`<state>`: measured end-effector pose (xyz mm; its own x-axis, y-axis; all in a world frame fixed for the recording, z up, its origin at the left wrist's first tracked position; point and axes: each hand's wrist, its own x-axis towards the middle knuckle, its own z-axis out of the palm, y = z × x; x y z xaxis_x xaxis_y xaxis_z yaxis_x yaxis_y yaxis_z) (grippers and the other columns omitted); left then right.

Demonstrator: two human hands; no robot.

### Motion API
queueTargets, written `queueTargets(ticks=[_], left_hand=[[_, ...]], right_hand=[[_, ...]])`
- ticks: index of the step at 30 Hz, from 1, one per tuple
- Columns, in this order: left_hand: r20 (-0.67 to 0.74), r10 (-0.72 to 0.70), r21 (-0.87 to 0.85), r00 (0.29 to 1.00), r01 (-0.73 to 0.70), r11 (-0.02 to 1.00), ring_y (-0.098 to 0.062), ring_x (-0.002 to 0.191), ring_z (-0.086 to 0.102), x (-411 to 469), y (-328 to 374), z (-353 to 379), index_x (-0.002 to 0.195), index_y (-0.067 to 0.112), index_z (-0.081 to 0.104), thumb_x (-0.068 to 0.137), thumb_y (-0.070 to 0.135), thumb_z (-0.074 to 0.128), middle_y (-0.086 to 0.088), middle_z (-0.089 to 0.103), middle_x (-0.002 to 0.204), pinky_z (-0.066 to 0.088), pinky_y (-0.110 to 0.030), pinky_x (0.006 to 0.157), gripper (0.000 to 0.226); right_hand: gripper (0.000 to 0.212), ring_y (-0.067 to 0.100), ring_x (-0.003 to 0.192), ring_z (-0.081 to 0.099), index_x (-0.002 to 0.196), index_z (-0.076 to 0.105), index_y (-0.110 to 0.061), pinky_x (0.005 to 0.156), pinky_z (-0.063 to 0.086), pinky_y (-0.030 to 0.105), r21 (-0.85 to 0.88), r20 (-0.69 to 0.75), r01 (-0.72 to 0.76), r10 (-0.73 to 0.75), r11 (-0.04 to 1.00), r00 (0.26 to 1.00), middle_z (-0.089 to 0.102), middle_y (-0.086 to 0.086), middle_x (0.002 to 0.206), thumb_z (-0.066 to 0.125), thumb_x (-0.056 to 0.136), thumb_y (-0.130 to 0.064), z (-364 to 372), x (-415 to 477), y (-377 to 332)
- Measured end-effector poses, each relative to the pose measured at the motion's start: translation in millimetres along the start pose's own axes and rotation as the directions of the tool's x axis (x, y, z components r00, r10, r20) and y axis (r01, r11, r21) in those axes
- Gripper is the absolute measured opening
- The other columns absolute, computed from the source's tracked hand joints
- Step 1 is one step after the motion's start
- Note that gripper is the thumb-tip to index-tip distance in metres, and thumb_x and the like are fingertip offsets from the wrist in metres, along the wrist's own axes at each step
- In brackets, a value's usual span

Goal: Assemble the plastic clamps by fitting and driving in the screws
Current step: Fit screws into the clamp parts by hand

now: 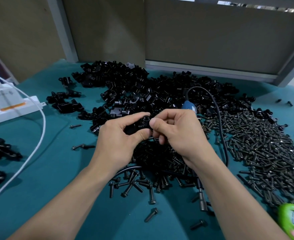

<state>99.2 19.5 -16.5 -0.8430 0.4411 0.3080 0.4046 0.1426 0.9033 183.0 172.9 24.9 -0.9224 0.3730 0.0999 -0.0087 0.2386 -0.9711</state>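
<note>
Above the middle of the tabletop (56, 170), my left hand (118, 135) grips a black plastic clamp (139, 124), fingers curled round its body, with the round screw hole (146, 118) turned up toward me. My right hand (177, 130) meets it from the other side. Its fingers are curled, and the thumb and forefinger are pinched just beside that hole. Whether a screw sits between them is hidden, so I cannot tell.

As I judge it, the step is seating a screw by hand before the driver takes over. To do it well, I should brace the clamp firmly in my left hand and hold the hole level and in plain sight. The screw should go in straight along the hole's axis, not at a slant. A turn or two by fingertip lets the thread catch cleanly, since a crooked start could chew up the plastic.

The supplies lie close. The heap of loose clamps (125, 84) spreads toward the far edge of the tabletop, and the spill of screws (264, 144) runs along the right edge. The blue-handled driver (188, 105) rests between the two piles, just beyond my right hand, and its black cord (220, 122) loops back toward the near edge. Reaching for it should not mean loosening my left hand's hold.
</note>
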Motion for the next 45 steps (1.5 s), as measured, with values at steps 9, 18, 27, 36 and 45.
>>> queueTargets(ticks=[9,18,27,36,45], left_hand=[[0.065,-0.015,0.086,0.998,0.009,0.996,0.022,0.097,0.059,-1.4,4.8,0.1,0.126,0.059,0.064,0.087,0.042,0.079,0.024,0.069,0.128,0.040,0.002,0.085,0.045],[0.085,0.009,0.050,0.996,-0.013,0.999,-0.003,0.100,0.071,-1.5,5.5,-0.9,0.123,0.045,0.072,0.094,0.025,0.076,0.025,0.076,0.105,0.057,-0.038,0.096,0.035],[0.123,0.018,-0.066,0.992,-0.010,0.998,-0.001,0.102,0.072,-0.2,4.6,1.1,0.111,0.055,0.073,0.094,0.018,0.076,0.021,0.077,0.105,0.056,-0.031,0.094,0.041],[0.108,0.024,-0.051,0.994,-0.019,0.999,0.009,0.111,0.065,0.3,6.0,-0.6,0.116,0.047,0.073,0.092,0.022,0.079,0.029,0.074,0.111,0.048,-0.018,0.097,0.035],[-0.030,0.165,0.126,0.986,-0.160,0.979,0.016,0.115,0.058,-7.7,9.0,3.5,0.129,0.029,0.072,0.092,0.020,0.077,0.040,0.064,0.108,0.042,-0.003,0.095,0.038]], right_hand=[[0.023,0.015,0.050,0.054,0.074,0.072,-0.017,0.052,0.047,0.022,0.058,0.005,-0.031,0.031,0.998,1.000,0.069,0.004,0.061,0.073,0.096,-0.015,1.1,-0.9,1.5],[0.031,0.014,0.050,0.054,0.069,0.074,-0.029,0.054,0.046,0.021,0.056,-0.003,-0.054,0.054,0.997,0.999,0.069,0.002,0.062,0.070,0.098,-0.020,2.3,0.3,5.0],[0.030,0.014,0.053,0.052,0.069,0.072,-0.022,0.053,0.045,0.020,0.121,0.006,-0.065,0.065,0.990,0.998,0.066,0.004,0.061,0.070,0.098,-0.014,-1.1,1.6,5.7],[0.026,0.013,0.050,0.051,0.070,0.071,-0.021,0.050,0.044,0.019,0.036,0.006,-0.016,0.016,0.999,1.000,0.068,0.004,0.061,0.074,0.095,-0.016,-1.9,1.7,6.2],[0.055,0.009,0.040,0.037,0.057,0.052,-0.016,0.040,0.027,0.021,-0.436,-0.163,0.045,-0.128,0.899,0.978,0.043,-0.009,0.042,0.058,0.103,-0.046,11.2,-1.6,1.2]])
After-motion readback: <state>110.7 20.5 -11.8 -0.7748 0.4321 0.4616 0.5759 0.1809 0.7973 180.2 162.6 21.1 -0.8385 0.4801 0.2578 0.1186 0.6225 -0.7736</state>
